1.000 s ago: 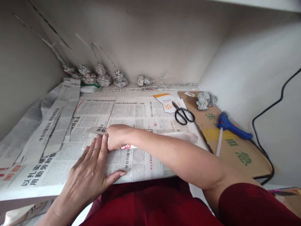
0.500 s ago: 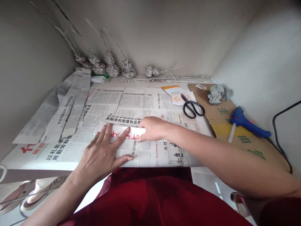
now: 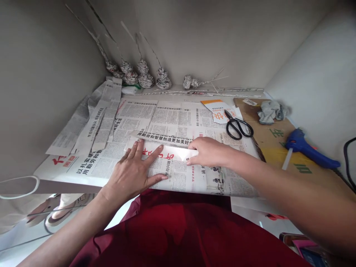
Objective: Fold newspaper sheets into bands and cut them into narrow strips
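Observation:
A newspaper sheet [image 3: 178,174] lies near the front edge of the table, with a folded strip [image 3: 178,154] showing white paper and red characters. My left hand [image 3: 136,167] rests flat on the strip's left part, fingers spread and palm down. Further right, my right hand [image 3: 207,152] grips the strip's folded edge between thumb and curled fingers; its fingertips are partly hidden. Just behind the fold runs a line of bold black print on the newspaper.
Black scissors [image 3: 237,128] lie on a paper scrap at right. A blue glue gun [image 3: 310,148] and grey cloth [image 3: 272,111] sit on cardboard [image 3: 274,146]. Newspaper strips [image 3: 97,118] are piled left. Woven paper gourds [image 3: 146,76] and thin paper rods [image 3: 233,92] line the wall.
My right hand has slid right along the strip's fold, uncovering more of it. My left hand stays pressed on the paper. The view has shifted slightly left.

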`<action>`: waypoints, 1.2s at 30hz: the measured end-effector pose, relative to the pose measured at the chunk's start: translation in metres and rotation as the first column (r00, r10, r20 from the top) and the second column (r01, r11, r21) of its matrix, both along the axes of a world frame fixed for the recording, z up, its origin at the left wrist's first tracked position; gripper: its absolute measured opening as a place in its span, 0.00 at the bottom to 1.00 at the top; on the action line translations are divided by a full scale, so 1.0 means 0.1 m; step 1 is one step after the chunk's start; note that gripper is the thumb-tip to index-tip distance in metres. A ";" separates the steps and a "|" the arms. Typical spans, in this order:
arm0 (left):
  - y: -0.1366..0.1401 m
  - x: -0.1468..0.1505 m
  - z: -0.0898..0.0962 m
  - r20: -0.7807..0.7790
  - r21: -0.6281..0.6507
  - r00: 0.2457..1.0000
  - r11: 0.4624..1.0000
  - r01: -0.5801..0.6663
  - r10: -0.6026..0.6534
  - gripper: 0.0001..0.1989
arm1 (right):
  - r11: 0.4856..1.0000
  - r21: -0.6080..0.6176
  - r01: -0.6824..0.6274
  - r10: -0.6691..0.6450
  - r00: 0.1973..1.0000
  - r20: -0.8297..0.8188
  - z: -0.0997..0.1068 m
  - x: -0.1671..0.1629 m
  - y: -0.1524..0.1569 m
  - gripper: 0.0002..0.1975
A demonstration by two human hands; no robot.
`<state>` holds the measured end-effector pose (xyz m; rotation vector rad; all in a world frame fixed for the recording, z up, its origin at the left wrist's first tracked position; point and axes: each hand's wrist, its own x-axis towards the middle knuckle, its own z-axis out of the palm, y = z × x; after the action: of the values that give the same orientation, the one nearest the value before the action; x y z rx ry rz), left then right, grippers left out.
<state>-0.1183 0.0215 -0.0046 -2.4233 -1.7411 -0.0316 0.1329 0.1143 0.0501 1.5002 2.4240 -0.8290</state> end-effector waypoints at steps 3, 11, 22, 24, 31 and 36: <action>0.01 0.00 0.00 0.010 0.004 1.000 1.000 -0.001 0.001 0.44 | 1.000 0.004 0.008 -0.008 1.000 0.011 -0.02 0.10 0.00 0.14; 0.02 0.02 0.01 -0.001 -0.006 1.000 1.000 -0.016 0.016 0.42 | 0.999 -0.004 0.049 -0.049 0.998 0.032 -0.01 0.40 -0.08 0.15; 0.04 0.08 0.06 -0.011 -0.029 0.998 0.998 -0.062 0.062 0.38 | 0.998 -0.006 0.068 -0.068 0.997 0.046 0.01 0.52 -0.10 0.15; 0.04 0.10 0.07 -0.018 -0.034 0.997 0.997 -0.075 0.075 0.36 | 0.999 -0.010 0.050 -0.049 0.998 0.047 0.02 0.50 -0.09 0.16; 0.07 0.17 0.01 0.038 0.004 0.999 1.000 -0.030 0.030 0.32 | 1.000 0.028 -0.008 0.007 0.999 0.054 0.02 0.50 -0.06 0.22; 0.16 0.30 -0.02 0.062 -0.001 0.998 1.000 0.023 -0.023 0.32 | 0.998 0.058 -0.038 0.035 0.998 0.046 -0.01 0.50 -0.06 0.22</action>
<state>-0.0885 0.0371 -0.0066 -2.4689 -1.7396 -0.1095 0.1833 0.1087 0.0494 1.4733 2.4554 -0.7155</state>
